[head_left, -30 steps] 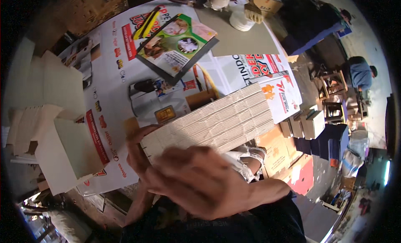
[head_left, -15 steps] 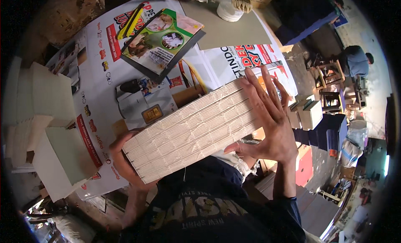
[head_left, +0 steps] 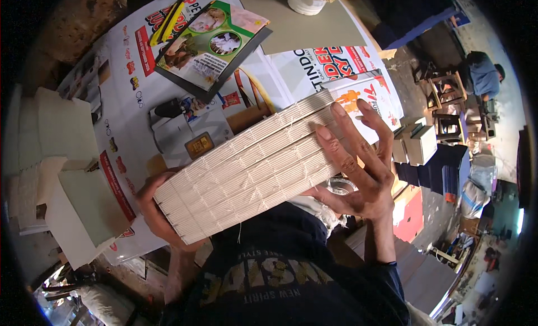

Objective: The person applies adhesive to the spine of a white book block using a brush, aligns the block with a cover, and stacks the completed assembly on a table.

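Note:
A thick stack of sewn book blocks [head_left: 246, 172] is held up in front of me, slanting up to the right. The pale, ribbed spines face me, crossed by rows of stitching, and a loose thread hangs from the lower edge. My left hand [head_left: 159, 208] is closed around the stack's left end, its fingers partly hidden behind. Over the right end, my right hand [head_left: 358, 169] is open with fingers spread and bent. Its index fingertip is at the spines, and its thumb lies by the lower edge.
A printed banner sheet [head_left: 123, 124] covers the table. On it lie a colourful booklet [head_left: 210, 48], yellow cutters [head_left: 168, 26], grey board [head_left: 274, 23] and a white tub [head_left: 305, 2]. Paper blocks [head_left: 89, 197] stand at left; more books [head_left: 417, 144] at right. A person [head_left: 483, 74] is farther off.
My right hand's fingers have drawn back from the far edge and bent over the spines. The stack and my left hand have shifted slightly left.

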